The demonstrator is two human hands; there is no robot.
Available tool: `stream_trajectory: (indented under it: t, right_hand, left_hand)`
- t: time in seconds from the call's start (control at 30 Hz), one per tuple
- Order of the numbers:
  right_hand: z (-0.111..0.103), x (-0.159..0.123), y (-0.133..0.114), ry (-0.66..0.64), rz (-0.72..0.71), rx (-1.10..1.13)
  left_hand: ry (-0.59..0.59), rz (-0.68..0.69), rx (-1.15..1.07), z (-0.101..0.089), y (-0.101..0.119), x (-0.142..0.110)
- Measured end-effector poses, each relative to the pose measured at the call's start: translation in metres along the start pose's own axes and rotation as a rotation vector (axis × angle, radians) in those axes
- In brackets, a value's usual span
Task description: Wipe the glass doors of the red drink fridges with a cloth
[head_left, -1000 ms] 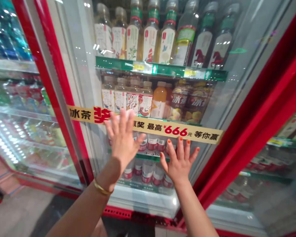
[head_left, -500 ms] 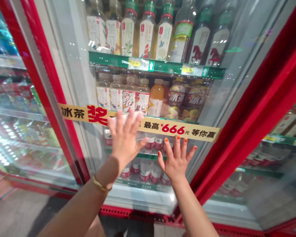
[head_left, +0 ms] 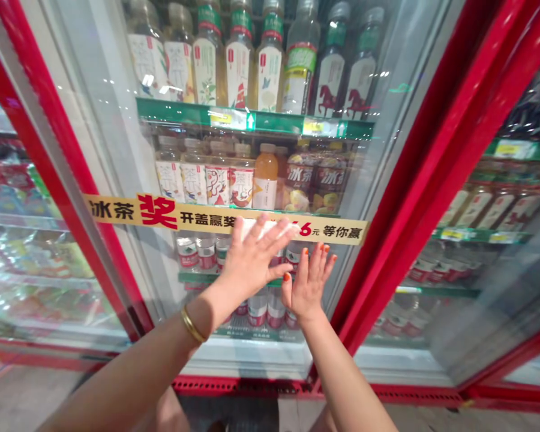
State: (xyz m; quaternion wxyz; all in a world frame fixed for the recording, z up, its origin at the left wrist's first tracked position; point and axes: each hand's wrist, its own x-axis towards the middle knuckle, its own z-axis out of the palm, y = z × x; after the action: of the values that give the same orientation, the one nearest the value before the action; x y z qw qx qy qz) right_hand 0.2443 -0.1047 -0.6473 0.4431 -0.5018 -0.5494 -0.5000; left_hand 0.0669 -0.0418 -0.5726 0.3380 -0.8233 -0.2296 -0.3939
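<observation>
My left hand lies flat with fingers spread on the glass door of a drinks fridge. Beneath its fingers it presses a white cloth, mostly hidden, against a yellow sticker strip with black and red characters. A gold bangle circles the left wrist. To the right and slightly lower, my right hand rests palm-first toward the glass, its orange-nailed fingers stretched out just below the strip. Nothing shows in that hand.
Behind the glass stand rows of bottled drinks on green-edged shelves. Red door frames run along both sides, with neighbouring fridges beyond. A grey floor shows at the bottom left.
My left hand has slid right along the strip with the white cloth, uncovering more characters. It is now close beside my right hand, whose fingers are closer together. The view has shifted right.
</observation>
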Motion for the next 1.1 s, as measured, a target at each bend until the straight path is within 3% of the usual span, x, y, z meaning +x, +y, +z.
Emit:
stream_trajectory:
  t: [0.1, 0.2, 0.27, 0.33, 0.37, 0.43, 0.53, 0.6, 0.7, 0.77, 0.83, 0.9, 0.97, 1.03, 1.1]
  right_hand:
    - [-0.01, -0.005, 0.009, -0.038, -0.025, -0.002]
    - [-0.013, -0.009, 0.017, -0.08, 0.014, -0.09]
    - [-0.01, -0.01, 0.021, -0.072, 0.02, -0.115]
    - [-0.008, -0.011, 0.024, -0.035, 0.013, -0.108]
    - [-0.007, -0.011, 0.026, -0.011, 0.012, -0.093]
    - [-0.007, -0.014, 0.03, 0.023, 0.013, -0.048]
    - [-0.008, -0.018, 0.033, 0.038, -0.003, 0.004]
    - [-0.007, -0.02, 0.034, 0.031, 0.0, 0.016]
    - [-0.003, -0.022, 0.033, 0.009, 0.009, 0.021]
    - [-0.001, -0.024, 0.033, 0.019, 0.012, 0.023]
    - [-0.001, -0.026, 0.033, 0.036, 0.023, 0.027]
    - [-0.001, -0.027, 0.034, 0.046, 0.036, 0.027]
    - [-0.003, -0.027, 0.035, 0.05, 0.035, 0.022]
    - [-0.005, -0.026, 0.035, 0.062, 0.017, 0.024]
    - [-0.006, -0.023, 0.034, 0.073, 0.0, 0.039]
  left_hand:
    - [-0.037, 0.202, 0.057, 0.007, 0.004, -0.031]
    - [-0.027, 0.115, 0.035, 0.002, -0.025, -0.061]
    - [-0.006, -0.038, -0.011, -0.008, -0.043, -0.049]
    - [0.016, -0.156, -0.042, -0.016, -0.042, -0.017]
    - [0.016, -0.165, -0.047, -0.018, -0.034, 0.0]
    - [-0.026, -0.052, -0.048, -0.013, -0.012, 0.023]
    - [-0.127, 0.272, -0.045, 0.001, 0.012, 0.01]
    - [-0.125, 0.374, -0.033, 0.004, 0.006, -0.015]
    - [-0.067, 0.228, -0.017, -0.006, -0.019, -0.026]
    - [-0.029, 0.059, -0.036, -0.016, -0.024, -0.004]
    - [0.01, -0.013, -0.072, -0.017, -0.01, 0.026]
    - [0.023, 0.087, -0.082, -0.01, 0.014, 0.046]
    - [0.011, 0.297, -0.058, 0.0, 0.034, 0.044]
    - [-0.006, 0.433, -0.031, 0.005, 0.036, 0.025]
    - [-0.023, 0.409, -0.016, 0.001, 0.021, 0.007]
